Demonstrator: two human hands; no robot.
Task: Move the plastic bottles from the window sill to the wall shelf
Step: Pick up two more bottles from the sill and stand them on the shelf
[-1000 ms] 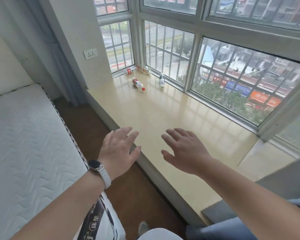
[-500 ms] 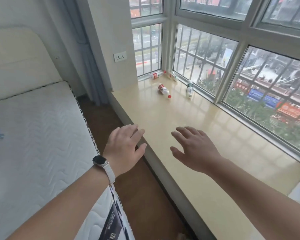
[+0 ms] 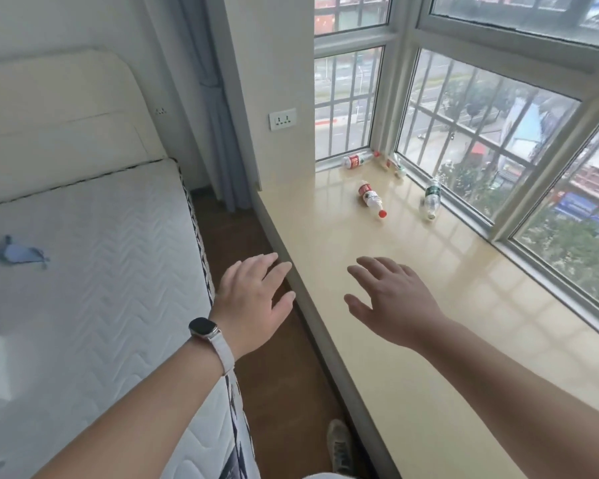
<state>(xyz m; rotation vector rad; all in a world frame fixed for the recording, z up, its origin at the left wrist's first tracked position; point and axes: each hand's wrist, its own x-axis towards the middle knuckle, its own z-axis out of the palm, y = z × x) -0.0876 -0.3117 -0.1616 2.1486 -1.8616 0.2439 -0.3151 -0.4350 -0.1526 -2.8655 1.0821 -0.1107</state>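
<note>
Several plastic bottles lie on their sides at the far end of the beige window sill point(image 3: 325, 243). A red-labelled bottle point(image 3: 370, 199) with a red cap lies nearest. A green-labelled bottle point(image 3: 430, 200) rests by the window frame. Another red-labelled bottle point(image 3: 357, 161) and a small clear bottle point(image 3: 395, 166) lie in the far corner. My left hand point(image 3: 253, 302), with a watch on the wrist, hovers open over the floor gap beside the sill's edge. My right hand point(image 3: 391, 302) hovers open above the sill. Both hands are well short of the bottles. No wall shelf is in view.
A bed with a white mattress point(image 3: 83, 271) fills the left, with a blue cloth point(image 3: 14, 254) on it. A narrow strip of brown floor point(image 3: 256, 392) runs between bed and sill. A grey curtain point(image 3: 218, 133) and a wall socket point(image 3: 283, 119) stand ahead. My shoe point(image 3: 339, 444) shows below.
The view has swung left and moved forward along the sill, so the bottles appear closer. Both hands stay open and outstretched, holding nothing.
</note>
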